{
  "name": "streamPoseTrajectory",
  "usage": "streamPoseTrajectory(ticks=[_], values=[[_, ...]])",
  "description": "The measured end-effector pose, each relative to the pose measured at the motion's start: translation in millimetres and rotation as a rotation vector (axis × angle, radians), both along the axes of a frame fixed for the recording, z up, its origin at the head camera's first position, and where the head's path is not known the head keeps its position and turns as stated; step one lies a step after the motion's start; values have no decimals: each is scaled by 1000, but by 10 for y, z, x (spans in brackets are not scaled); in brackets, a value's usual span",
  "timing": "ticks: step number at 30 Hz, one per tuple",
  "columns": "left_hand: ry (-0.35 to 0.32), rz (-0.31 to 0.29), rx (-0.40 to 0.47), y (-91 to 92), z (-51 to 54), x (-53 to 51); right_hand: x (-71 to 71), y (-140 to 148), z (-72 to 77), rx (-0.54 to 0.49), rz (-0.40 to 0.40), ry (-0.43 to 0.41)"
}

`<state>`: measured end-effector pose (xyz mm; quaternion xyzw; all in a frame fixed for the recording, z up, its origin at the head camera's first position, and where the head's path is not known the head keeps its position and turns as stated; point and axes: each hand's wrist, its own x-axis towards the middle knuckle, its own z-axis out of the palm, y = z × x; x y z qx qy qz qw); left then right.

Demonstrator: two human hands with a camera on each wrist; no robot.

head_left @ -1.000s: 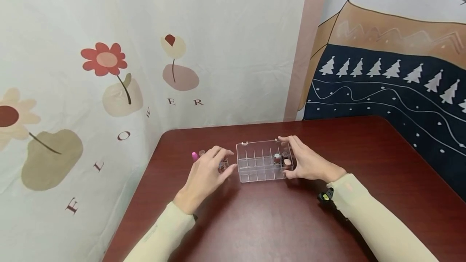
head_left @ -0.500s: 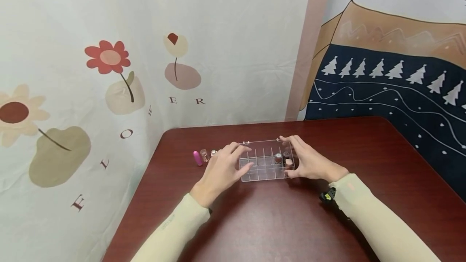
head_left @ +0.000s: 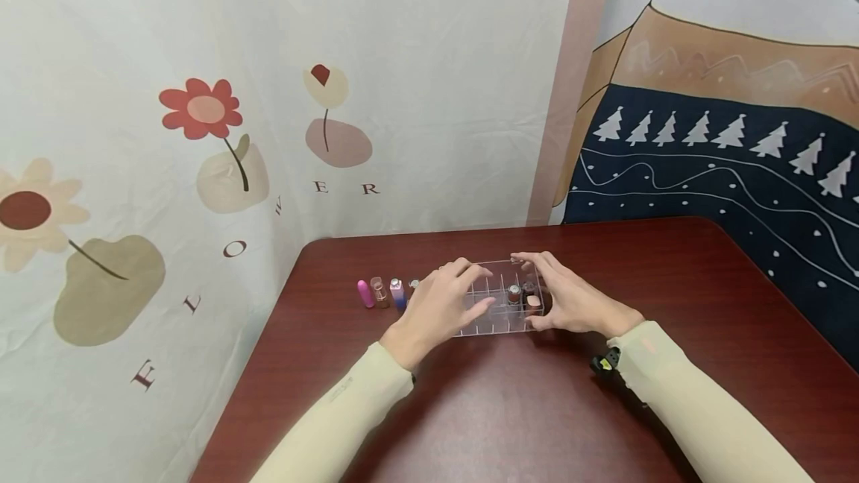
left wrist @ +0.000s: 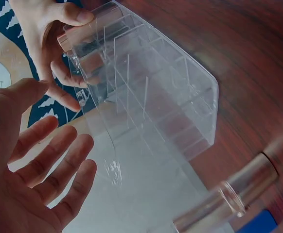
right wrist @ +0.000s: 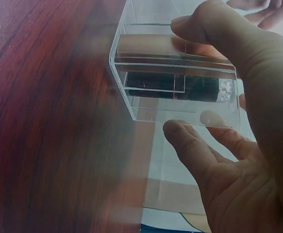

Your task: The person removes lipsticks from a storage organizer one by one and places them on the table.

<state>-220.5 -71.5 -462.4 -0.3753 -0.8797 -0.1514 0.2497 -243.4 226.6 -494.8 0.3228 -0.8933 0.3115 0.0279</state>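
- Clear divided box (one): on the tabletop, in front of the person, seen from where I stand at the person's side of the room.
- Right hand (one of two): grips the box's right end, thumb at the front, fingers at the back.
- Left hand: before the box's left part, fingers spread and loosely bent, gripping nothing.
- Tubes inside the box, three discernible: silver-topped tube, dark tube, beige-topped tube, all toward the right end.
- Tubes outside, four in a row left of the box: pink tube, brownish clear tube, white-and-blue tube, and a fourth tube, mostly hidden by the left hand.
- Table (one): reddish-brown wood.
- Sleeves (two): pale.
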Motion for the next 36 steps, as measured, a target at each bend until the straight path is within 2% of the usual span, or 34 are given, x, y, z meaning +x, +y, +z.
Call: streamPoseTrajectory(ticks=[3, 12, 19, 25, 36], values=[[-3, 2, -18, 56, 5, -19, 12, -1, 1, 8, -1, 0], [-39, 59, -99, 188, -6, -52, 12, -7, 14, 15, -2, 0], [-149, 93, -139, 316, 11, -85, 8, -3, 22, 19, -2, -10], [-241, 80, -137, 431, 39, -145, -4, -1, 11, 28, -4, 9], [-287, 99, -188, 587, 68, -201, -17, 3, 1, 15, 2, 7]])
